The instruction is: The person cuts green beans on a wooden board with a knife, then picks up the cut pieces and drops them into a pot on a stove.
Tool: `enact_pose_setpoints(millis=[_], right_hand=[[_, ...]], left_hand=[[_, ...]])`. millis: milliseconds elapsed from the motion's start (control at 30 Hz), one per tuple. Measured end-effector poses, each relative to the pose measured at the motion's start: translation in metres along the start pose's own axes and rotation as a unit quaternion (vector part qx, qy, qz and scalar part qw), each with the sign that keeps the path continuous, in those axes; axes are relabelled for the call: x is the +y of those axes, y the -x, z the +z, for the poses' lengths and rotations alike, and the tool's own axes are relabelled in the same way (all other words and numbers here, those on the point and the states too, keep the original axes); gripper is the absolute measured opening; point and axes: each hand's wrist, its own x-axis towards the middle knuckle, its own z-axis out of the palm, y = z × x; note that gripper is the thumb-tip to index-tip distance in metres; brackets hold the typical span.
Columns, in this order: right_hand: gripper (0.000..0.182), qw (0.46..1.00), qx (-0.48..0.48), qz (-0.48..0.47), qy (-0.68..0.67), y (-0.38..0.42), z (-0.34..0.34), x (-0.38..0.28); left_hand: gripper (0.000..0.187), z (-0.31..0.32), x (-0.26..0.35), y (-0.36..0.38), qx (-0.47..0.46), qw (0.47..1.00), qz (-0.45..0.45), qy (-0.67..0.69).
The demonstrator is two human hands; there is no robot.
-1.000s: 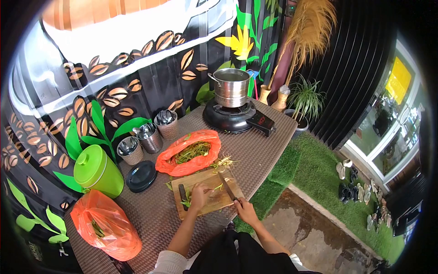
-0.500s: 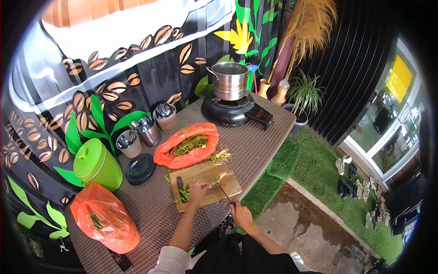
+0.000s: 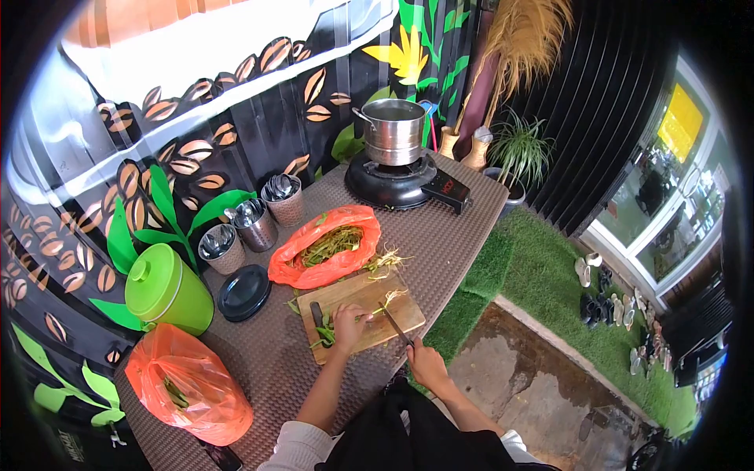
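My left hand point(image 3: 349, 323) is closed on a green stem over the wooden cutting board point(image 3: 363, 300). The stem's pale roots point(image 3: 394, 297) stick out to the right of my fingers. In my right hand point(image 3: 425, 363), closed round its handle, is a knife point(image 3: 397, 325) whose blade lies across the right part of the board, close to the roots. Cut green pieces point(image 3: 323, 336) rest at the board's left side. Behind the board sits an open orange bag point(image 3: 314, 272) of green stems, with more rooty stems point(image 3: 385, 259) beside it.
A steel pot point(image 3: 393, 137) stands on a black portable stove point(image 3: 385, 182) at the back right. Cutlery holders point(image 3: 253, 228), dark plates point(image 3: 244, 292), a green lidded bucket point(image 3: 173, 290) and a tied orange bag point(image 3: 192, 392) line the left. A phone point(image 3: 221, 457) lies at the near edge.
The view has shifted slightly. My hands are still over or beside the board, with the stem and knife held much as before.
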Motion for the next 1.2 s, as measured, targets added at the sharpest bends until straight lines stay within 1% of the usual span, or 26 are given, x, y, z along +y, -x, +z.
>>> enact_pose_setpoints(millis=[67, 133, 200, 267, 333, 367, 433, 533, 633, 767, 833, 867, 900, 933, 967, 1000, 1033, 1067, 1100, 1133, 1167, 1200], right_hand=[[0.031, 1.000, 0.002, -0.001, 0.005, 0.005, -0.003, -0.004], [0.033, 0.999, -0.015, 0.014, 0.026, 0.007, -0.007, -0.007], [0.034, 0.999, -0.016, 0.016, 0.026, 0.008, -0.007, -0.008], [0.035, 0.999, -0.017, 0.017, 0.026, 0.007, -0.006, -0.009], [0.036, 0.998, -0.037, 0.033, 0.047, 0.004, -0.003, -0.011], [0.036, 0.998, -0.038, 0.033, 0.048, 0.001, -0.002, -0.011], [0.036, 0.998, -0.030, 0.000, 0.058, -0.004, -0.001, -0.012], [0.036, 0.998, -0.031, 0.012, 0.057, -0.018, 0.007, -0.015], [0.035, 0.998, -0.019, 0.010, 0.061, -0.032, 0.018, -0.015], [0.033, 0.998, -0.012, 0.009, 0.057, -0.018, 0.014, -0.022], [0.035, 0.999, -0.029, 0.003, 0.026, -0.007, 0.006, -0.013], [0.035, 0.999, -0.028, 0.002, 0.025, -0.002, 0.000, -0.009], [0.034, 1.000, -0.022, -0.011, -0.015, 0.002, -0.006, -0.003], [0.034, 0.998, -0.016, -0.023, -0.055, 0.006, -0.010, 0.001], [0.034, 0.998, -0.015, -0.023, -0.056, 0.008, -0.012, 0.005], [0.033, 0.996, 0.007, -0.017, -0.082, 0.010, -0.015, 0.008], [0.032, 0.994, 0.029, -0.010, -0.108, 0.011, -0.017, 0.011], [0.032, 0.994, 0.029, -0.010, -0.108, 0.012, -0.018, 0.015], [0.030, 0.992, 0.047, -0.045, -0.109, 0.012, -0.020, 0.018], [0.028, 0.988, 0.065, -0.081, -0.110, 0.013, -0.021, 0.020], [0.028, 0.988, 0.067, -0.079, -0.110, 0.012, -0.020, 0.021], [0.028, 0.989, 0.066, -0.053, -0.119, 0.011, -0.020, 0.021]], left_hand=[[0.008, -0.001, 0.003, 0.002, 0.003, 1.000, -0.005, 0.006], [0.008, 0.001, 0.005, 0.001, 0.008, 1.000, -0.008, 0.014], [0.012, -0.001, 0.005, 0.001, -0.003, 1.000, -0.015, 0.017], [0.010, -0.002, 0.005, 0.002, -0.003, 1.000, -0.010, 0.013], [0.009, -0.001, 0.004, 0.001, -0.002, 1.000, -0.007, 0.010], [0.009, 0.000, 0.003, 0.001, -0.002, 1.000, -0.004, 0.007], [0.010, 0.000, 0.002, 0.000, -0.002, 1.000, -0.003, 0.003], [0.010, -0.002, 0.003, 0.002, -0.012, 1.000, -0.005, 0.012], [0.010, -0.002, 0.004, 0.004, 0.000, 1.000, -0.003, 0.008], [0.012, -0.004, 0.003, 0.004, 0.010, 1.000, 0.003, 0.010], [0.012, -0.004, -0.003, 0.001, 0.014, 1.000, 0.002, 0.010], [0.014, -0.004, -0.008, -0.001, -0.011, 1.000, -0.020, 0.021], [0.015, -0.005, -0.008, -0.003, -0.036, 0.998, -0.041, 0.032], [0.015, -0.006, -0.008, -0.007, -0.036, 0.998, -0.040, 0.031], [0.016, -0.007, -0.005, -0.014, -0.045, 0.995, -0.075, 0.042], [0.018, -0.007, -0.002, -0.021, -0.053, 0.991, -0.109, 0.053], [0.018, -0.006, 0.002, -0.028, -0.053, 0.991, -0.109, 0.054], [0.020, 0.001, 0.000, -0.036, -0.051, 0.994, -0.064, 0.066], [0.021, 0.008, -0.001, -0.042, -0.050, 0.996, -0.017, 0.078], [0.021, 0.016, -0.002, -0.047, -0.051, 0.996, -0.016, 0.078], [0.020, 0.020, 0.001, -0.052, -0.074, 0.995, -0.011, 0.070], [0.020, 0.023, 0.002, -0.056, -0.097, 0.993, -0.006, 0.061]])
